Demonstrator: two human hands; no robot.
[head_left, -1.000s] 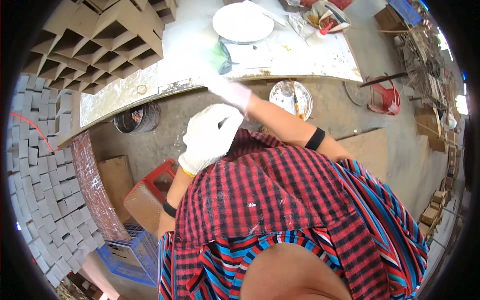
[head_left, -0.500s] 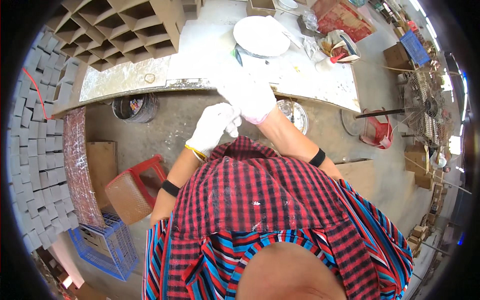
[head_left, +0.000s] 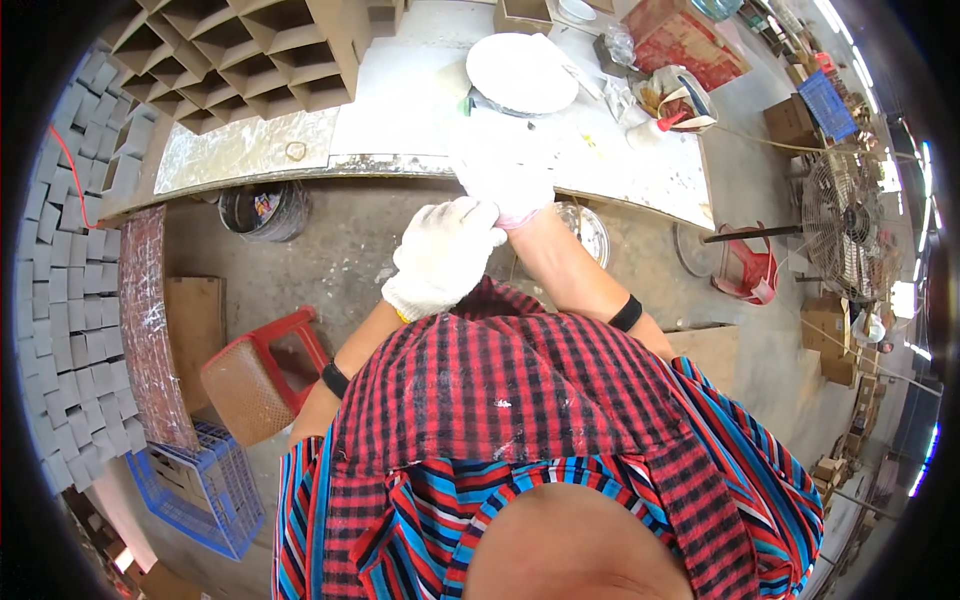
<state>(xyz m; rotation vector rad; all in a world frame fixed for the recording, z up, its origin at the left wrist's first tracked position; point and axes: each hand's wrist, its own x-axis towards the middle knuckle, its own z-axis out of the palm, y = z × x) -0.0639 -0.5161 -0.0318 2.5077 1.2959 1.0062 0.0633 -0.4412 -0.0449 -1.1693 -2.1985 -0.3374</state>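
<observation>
My left hand [head_left: 440, 255], in a white knit glove, is closed at the right wrist. Its fingertips pinch the pinkish cuff [head_left: 518, 217] of the other glove. My right hand [head_left: 503, 165], also gloved in white, reaches over the front edge of the worktable [head_left: 390, 130]. Glare merges it with the white tabletop, so its fingers cannot be made out. Beyond it on the table lies a round white dish [head_left: 520, 72], also washed out by the light.
A cardboard divider crate [head_left: 240, 60] occupies the table's left end. To the right are a red-capped bottle [head_left: 645, 132] and a bag [head_left: 685, 95]. Below are buckets [head_left: 265, 210] and a red stool [head_left: 265, 375]. A caged fan [head_left: 850, 205] stands right; grey boxes [head_left: 75, 300] are stacked left.
My left hand has moved slightly up and right, from beside the right wrist to the glove's cuff. My right hand has shifted a little to the right and nearer to me.
</observation>
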